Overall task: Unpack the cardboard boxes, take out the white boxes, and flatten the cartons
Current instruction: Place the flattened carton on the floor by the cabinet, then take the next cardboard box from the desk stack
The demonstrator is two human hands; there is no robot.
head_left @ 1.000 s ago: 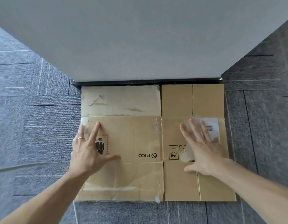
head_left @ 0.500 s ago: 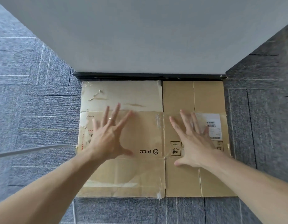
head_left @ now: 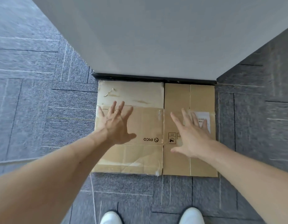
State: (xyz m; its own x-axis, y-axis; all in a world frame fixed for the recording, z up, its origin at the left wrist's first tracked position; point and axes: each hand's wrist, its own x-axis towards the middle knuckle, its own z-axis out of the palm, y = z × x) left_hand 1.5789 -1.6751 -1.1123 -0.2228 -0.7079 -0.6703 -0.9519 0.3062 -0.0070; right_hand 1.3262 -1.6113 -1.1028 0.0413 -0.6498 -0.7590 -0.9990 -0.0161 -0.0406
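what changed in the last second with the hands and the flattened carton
The left hand slid across the flattened carton, from its left edge up toward the middle, fingertips now at the upper fold. The right hand barely shifted, by the white label. Nothing was taken hold of or let go; both hands stayed flat, fingers spread. The carton stayed flat on the carpet.

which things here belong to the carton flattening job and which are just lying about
Job:
flattened carton, lying flat
left hand and right hand, both spread open over it

Just there:
grey carpet
white pillar behind the carton
white shoes
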